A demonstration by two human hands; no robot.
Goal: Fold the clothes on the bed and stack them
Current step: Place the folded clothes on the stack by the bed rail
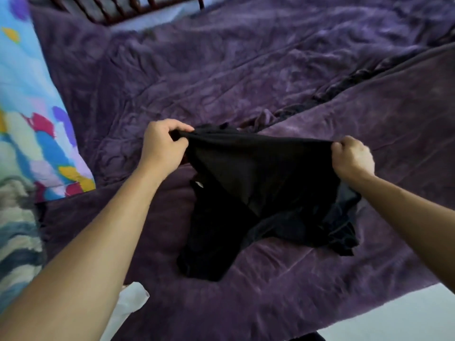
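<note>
A black garment (258, 183) hangs stretched between my two hands above the purple bed cover (221, 70). My left hand (163, 146) pinches its top edge at the left. My right hand (350, 157) grips the same edge at the right. The lower part of the garment droops onto the bed in loose folds, one long part reaching toward the near edge. A small white tag shows near its left side.
A bright patterned pillow (32, 119) lies along the left, with a blue-and-white striped cloth (17, 230) below it. A white cloth (128, 306) lies near the front edge. A second purple blanket (394, 107) overlaps at the right. A dark wooden headboard (118, 8) stands at the far side.
</note>
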